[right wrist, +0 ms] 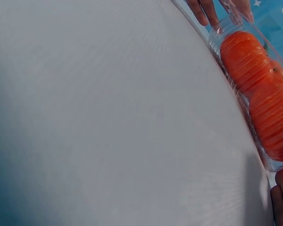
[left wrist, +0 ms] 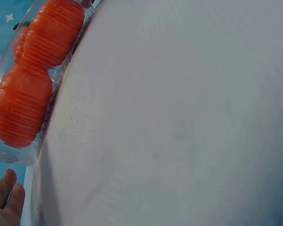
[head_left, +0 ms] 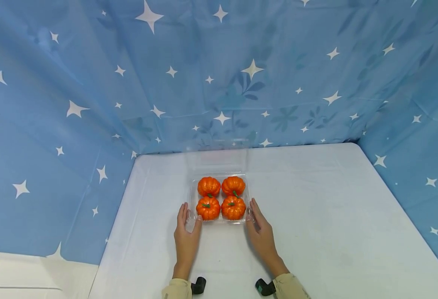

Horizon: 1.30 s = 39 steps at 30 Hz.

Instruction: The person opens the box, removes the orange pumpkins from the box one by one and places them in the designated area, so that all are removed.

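A clear plastic clamshell box (head_left: 192,193) sits on the table with its see-through lid (head_left: 217,161) raised at the back. Several small orange pumpkins with green stems fill it in two rows, among them a front left pumpkin (head_left: 208,208) and a front right pumpkin (head_left: 233,208). My left hand (head_left: 187,245) is at the box's front left corner, fingers straight along the side and thumb by the front edge. At the front right corner, my right hand (head_left: 262,238) extends its fingers along the other side. Both wrist views show fingertips close to the box's ends.
The box stands on a white-covered table (head_left: 327,216). A blue curtain with white stars (head_left: 189,54) hangs behind the table and along both sides. Black wrist mounts (head_left: 199,285) show by the sleeves.
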Available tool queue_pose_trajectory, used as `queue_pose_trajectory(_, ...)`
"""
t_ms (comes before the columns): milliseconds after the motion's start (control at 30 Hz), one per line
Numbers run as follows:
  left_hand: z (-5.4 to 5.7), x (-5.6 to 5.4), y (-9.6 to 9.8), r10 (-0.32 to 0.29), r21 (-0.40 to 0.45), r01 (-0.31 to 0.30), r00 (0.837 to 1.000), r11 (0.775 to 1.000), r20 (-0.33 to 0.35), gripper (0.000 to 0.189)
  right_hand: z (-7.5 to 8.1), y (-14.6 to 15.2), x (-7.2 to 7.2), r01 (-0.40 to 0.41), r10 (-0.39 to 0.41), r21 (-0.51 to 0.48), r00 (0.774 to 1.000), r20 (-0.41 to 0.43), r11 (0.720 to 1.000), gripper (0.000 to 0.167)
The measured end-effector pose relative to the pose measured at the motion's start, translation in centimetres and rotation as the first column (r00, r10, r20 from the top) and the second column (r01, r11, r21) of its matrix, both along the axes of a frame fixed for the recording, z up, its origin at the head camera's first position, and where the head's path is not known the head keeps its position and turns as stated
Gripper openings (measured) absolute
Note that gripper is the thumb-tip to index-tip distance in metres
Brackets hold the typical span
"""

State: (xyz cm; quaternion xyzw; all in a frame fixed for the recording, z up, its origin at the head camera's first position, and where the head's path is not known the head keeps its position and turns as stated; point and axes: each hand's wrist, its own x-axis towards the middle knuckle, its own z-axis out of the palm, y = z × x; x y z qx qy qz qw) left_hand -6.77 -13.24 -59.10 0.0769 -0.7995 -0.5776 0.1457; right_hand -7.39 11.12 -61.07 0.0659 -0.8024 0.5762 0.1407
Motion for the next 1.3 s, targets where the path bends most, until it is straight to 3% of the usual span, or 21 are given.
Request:
queue_pose_trajectory(467, 0.2, 0.3, -0.2, -0.015, -0.035, 0.014, 1.000, 0.999, -0.011, 0.073, 0.3, 0.3, 0.2, 0.013, -0.012, 0.044, 1.000, -0.026, 0.999, 0.054)
queue_pose_trajectory(633, 0.4, 0.2, -0.5, -0.037, -0.103, 0.035, 0.999, 0.994, -0.014, 0.076, 0.3, 0.5, 0.2, 0.002, -0.001, 0.040, 1.000, -0.024, 0.999, 0.054)
queue_pose_trajectory(767, 0.6, -0.4, -1.3, -0.099, -0.191, 0.098, 0.995, 0.977, 0.004, 0.089, 0.3, 0.5, 0.1, 0.004, -0.003, 0.048, 1.000, -0.021, 0.999, 0.054)
queue_pose_trajectory(867, 0.9, -1.5, -2.1, -0.198, -0.304, 0.197, 0.980, 0.932, 0.030, 0.105, 0.4, 0.5, 0.1, 0.007, -0.005, 0.057, 1.000, -0.029, 0.998, 0.054)
queue_pose_trajectory(1033, 2.0, -3.7, -3.4, -0.348, -0.487, 0.368, 0.928, 0.792, 0.135, 0.123, 0.4, 0.6, 0.1, -0.003, 0.004, 0.050, 1.000, -0.019, 0.999, 0.054)
queue_pose_trajectory(1167, 2.8, -5.2, -4.1, -0.384, -0.557, 0.445, 0.894, 0.701, 0.230, 0.128, 0.3, 0.7, 0.1, -0.012, 0.012, 0.048, 1.000, 0.003, 0.999, 0.054)
queue_pose_trajectory(1300, 3.2, -6.2, -4.6, -0.401, -0.598, 0.499, 0.865, 0.627, 0.302, 0.130, 0.3, 0.8, 0.1, -0.019, 0.019, 0.047, 1.000, 0.003, 0.999, 0.055)
